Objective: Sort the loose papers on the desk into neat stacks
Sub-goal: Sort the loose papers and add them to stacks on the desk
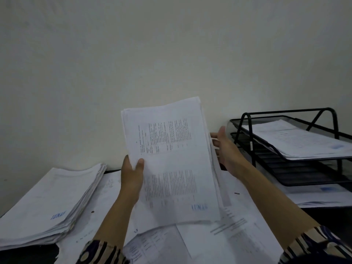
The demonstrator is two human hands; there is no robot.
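Above the desk's loose papers (219, 242), a sheaf of printed sheets (171, 161) stands near-upright, light and floppy. Left hand (132, 174) pinches its left edge; right hand (223, 147), fingers straight, steadies the right edge. Best supported along both long edges.

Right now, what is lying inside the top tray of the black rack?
In the top tray of the black rack lies a thin stack of printed papers. Anything beneath those sheets is covered.

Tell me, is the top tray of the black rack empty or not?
Not empty. The top tray holds a stack of papers lying flat.
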